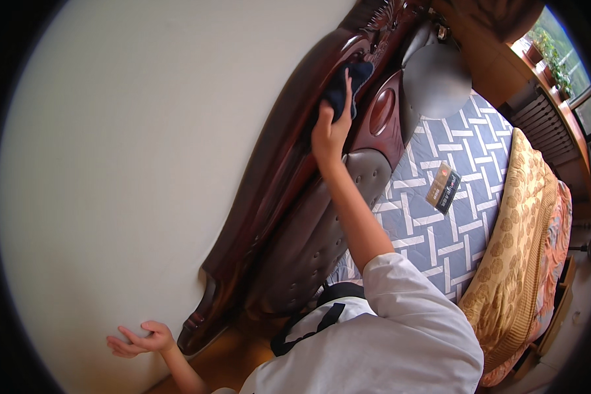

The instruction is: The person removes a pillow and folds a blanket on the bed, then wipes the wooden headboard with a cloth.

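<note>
My right hand presses a dark navy cloth onto the glossy carved top rail of a dark wooden headboard. The thumb and a straightened finger lie over the cloth, which partly hides the rail. Below the rail are brown button-tufted padded panels and a carved wooden panel with an oval boss. At the lower left, my left hand is held in front of the pale wall, near the headboard's scrolled end. Its fingers are spread and it holds nothing.
A mattress in a blue-grey and white pattern adjoins the headboard, bearing a flat packet with writing. A gold patterned quilt lies along its far side. Potted plants stand on a windowsill above a radiator. A round area beside the headboard is blurred.
</note>
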